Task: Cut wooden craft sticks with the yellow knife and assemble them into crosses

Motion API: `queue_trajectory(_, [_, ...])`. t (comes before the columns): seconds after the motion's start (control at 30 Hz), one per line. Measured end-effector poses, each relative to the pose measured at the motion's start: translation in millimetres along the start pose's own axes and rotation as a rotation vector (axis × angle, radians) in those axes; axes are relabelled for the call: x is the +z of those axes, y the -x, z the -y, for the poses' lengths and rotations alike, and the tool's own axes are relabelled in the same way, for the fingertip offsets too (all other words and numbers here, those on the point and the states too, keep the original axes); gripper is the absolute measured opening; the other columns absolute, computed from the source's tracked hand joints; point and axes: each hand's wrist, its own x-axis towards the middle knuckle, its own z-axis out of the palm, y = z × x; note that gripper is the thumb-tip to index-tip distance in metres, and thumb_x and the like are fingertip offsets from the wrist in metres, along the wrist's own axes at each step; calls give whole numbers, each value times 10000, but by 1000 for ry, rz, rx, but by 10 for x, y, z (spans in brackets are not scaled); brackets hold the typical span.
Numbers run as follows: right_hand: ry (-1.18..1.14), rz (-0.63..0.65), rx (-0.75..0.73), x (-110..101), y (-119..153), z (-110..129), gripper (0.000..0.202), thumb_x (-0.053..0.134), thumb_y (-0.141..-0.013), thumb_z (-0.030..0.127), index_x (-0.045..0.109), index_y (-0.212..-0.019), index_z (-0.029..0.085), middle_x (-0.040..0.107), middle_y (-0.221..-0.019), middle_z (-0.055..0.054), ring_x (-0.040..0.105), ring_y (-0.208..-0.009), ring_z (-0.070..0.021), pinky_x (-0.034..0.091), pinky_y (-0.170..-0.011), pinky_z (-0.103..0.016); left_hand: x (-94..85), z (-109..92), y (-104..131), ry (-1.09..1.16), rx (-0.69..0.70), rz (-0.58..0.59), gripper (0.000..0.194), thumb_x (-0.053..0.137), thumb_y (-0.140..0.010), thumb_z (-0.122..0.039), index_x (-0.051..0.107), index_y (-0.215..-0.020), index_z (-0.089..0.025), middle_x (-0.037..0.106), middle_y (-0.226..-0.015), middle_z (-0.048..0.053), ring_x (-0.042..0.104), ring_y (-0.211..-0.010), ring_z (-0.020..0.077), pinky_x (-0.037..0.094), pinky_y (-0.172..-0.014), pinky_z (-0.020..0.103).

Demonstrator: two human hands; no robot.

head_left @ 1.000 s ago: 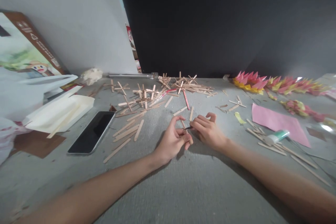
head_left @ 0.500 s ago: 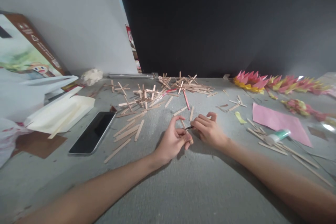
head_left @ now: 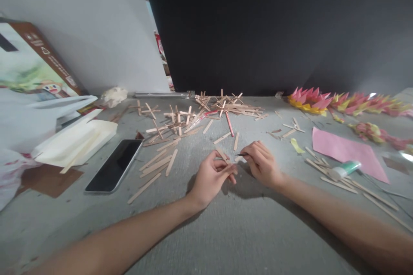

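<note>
My left hand [head_left: 211, 176] is closed, pinching a short wooden craft stick [head_left: 221, 154] that points up and away between its fingers. Just to the right, my right hand [head_left: 260, 162] is closed around a thin dark pointed tool [head_left: 240, 154]; most of it is hidden in the fist, so its kind does not show. The tool's tip points left and stands apart from the stick. A small pale piece [head_left: 239, 160] shows below the tip. Beyond the hands lie two loose craft sticks and a red patterned rod [head_left: 229, 123].
Many craft sticks, some joined into crosses, lie in a pile [head_left: 240, 106] at the back. A phone [head_left: 114, 165] and paper tray [head_left: 97, 137] are left. Pink paper [head_left: 348, 150], a green-and-white tube [head_left: 346, 170], more sticks and paper flowers [head_left: 311, 101] lie right.
My right hand has moved a little right, drawing the dark tool away from the left hand. The left hand's fingers have shifted around the stick, which now slants differently.
</note>
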Motion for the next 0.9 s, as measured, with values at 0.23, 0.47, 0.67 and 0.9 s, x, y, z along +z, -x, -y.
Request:
queue_trajectory(0.23, [55,37,23,-6,-23,28,126,506,-1059,136,591,-1095,222,654,-866,-57,575,-807,-224,448,-754,-368,-3,-12,-17,-16,-27,-61,446,863,-809,-480,528,-859,-189,760,-730,24,669,-500,130,492,-527,234])
queue_trajectory(0.47, [68,45,33,13,-25,7,126,506,-1068,146,594,-1109,226,681,-902,-62,587,-827,-225,442,-759,-367,8,-32,-6,-44,-56,-61,401,843,-822,-457,544,-831,-188,706,-573,1,668,-480,141,494,-526,231])
queue_trajectory(0.67, [82,74,31,28,-27,2,99,515,-1073,175,601,-1100,214,687,-911,-69,583,-834,-227,434,-765,-370,3,-28,-20,42,-51,-79,538,846,-815,-457,359,-776,-232,739,-684,1,707,-491,156,474,-493,224])
queue_trajectory(0.9, [96,63,63,19,-41,9,136,486,-1088,198,621,-1089,210,692,-906,-71,592,-846,-231,442,-780,-372,1,-25,-32,43,-27,-59,527,847,-825,-411,368,-975,-248,746,-706,-31,711,-514,161,513,-544,242])
